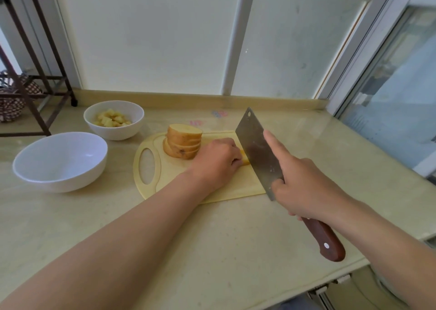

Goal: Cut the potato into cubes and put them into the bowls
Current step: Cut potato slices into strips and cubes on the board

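Most of the potato piece (245,160) was hidden under the curled fingers of the left hand (215,161), which pressed it to the cutting board (151,187). Only a yellow end showed beside the cleaver (257,149), so its long axis was unclear. The right hand (304,187) gripped the cleaver at the handle, forefinger laid along the blade, which pointed away from the person with its edge on the board. A stack of potato slices (184,142) stood further left. Potato cubes (113,118) lay in the far bowl (132,130), behind the near bowl (60,175).
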A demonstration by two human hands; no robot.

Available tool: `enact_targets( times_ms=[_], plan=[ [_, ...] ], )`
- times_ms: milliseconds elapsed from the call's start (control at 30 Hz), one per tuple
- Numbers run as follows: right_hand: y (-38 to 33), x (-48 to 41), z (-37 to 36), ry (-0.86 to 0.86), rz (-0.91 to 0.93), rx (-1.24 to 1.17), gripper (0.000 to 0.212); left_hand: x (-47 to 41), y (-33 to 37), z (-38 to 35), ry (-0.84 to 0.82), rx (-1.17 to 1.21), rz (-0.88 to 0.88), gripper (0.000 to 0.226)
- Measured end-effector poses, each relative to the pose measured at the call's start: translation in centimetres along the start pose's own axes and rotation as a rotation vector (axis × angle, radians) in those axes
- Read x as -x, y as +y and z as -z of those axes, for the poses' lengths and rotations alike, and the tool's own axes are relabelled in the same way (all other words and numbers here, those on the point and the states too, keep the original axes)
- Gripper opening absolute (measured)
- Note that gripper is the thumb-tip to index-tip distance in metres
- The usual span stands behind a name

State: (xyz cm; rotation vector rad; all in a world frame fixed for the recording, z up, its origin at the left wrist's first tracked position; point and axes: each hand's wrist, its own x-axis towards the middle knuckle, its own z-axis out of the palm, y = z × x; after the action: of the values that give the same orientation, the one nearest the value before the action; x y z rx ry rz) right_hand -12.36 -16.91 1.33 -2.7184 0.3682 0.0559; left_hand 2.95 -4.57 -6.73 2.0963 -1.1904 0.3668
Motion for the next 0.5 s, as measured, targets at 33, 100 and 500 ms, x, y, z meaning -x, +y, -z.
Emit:
enact_targets(
  times_ms=[33,100,500],
  plan=[
    [-0.2,-0.2,0.1,-0.016,-0.001,0.025,0.100,0.0,0.0,0.0,0.001,-0.001,0.001,0.014],
    [-0.7,-0.9,0.5,-0.062,-0.012,0.090,0.100,-0.1,-0.1,-0.1,0.002,-0.004,0.004,0.014],
    [-1.1,-4.5,1.2,-0.043,-0.066,-0.078,0.100,0.4,0.5,0.5,0.024,-0.010,0.012,0.019]
  ],
)
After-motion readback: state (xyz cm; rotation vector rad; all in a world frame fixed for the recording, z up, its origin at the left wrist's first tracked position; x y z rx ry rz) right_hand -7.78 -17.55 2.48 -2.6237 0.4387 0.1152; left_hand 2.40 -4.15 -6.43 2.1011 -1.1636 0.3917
